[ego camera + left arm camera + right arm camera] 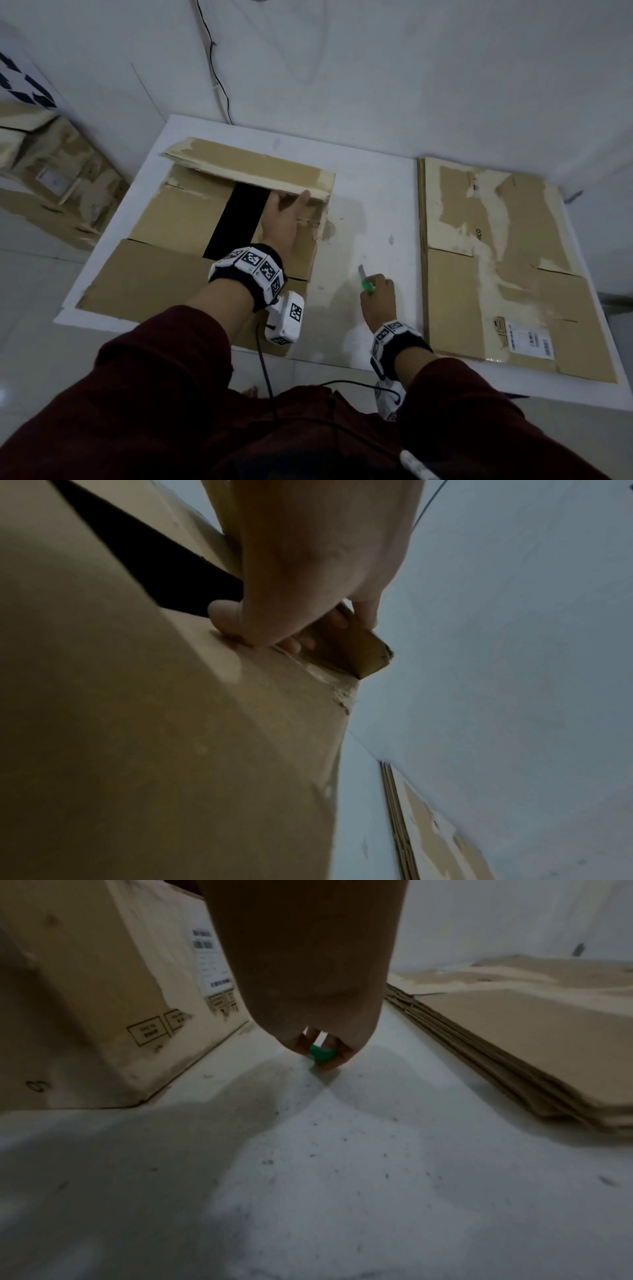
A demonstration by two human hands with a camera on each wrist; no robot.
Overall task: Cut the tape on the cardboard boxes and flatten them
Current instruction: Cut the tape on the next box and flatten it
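Observation:
A brown cardboard box (178, 219) stands on the left half of the white table (370, 212), its top open with a dark gap (239, 219) between the flaps. My left hand (284, 219) grips the far flap (253, 168) near its right end, thumb on top and fingers curled under it. The left wrist view shows the same flap (366, 647) pinched in that hand (308, 574). The near flap (154, 281) is folded out towards me. My right hand (380, 301) holds a green utility knife (365, 282) low over the table, right of the box, blade out and pointing away. The right wrist view shows only the knife's green body (321, 1054).
A stack of flattened boxes (496, 260) lies on the right half of the table. More cardboard boxes (51, 178) sit on the floor at the left. A black cable (215, 68) runs down the wall behind the table.

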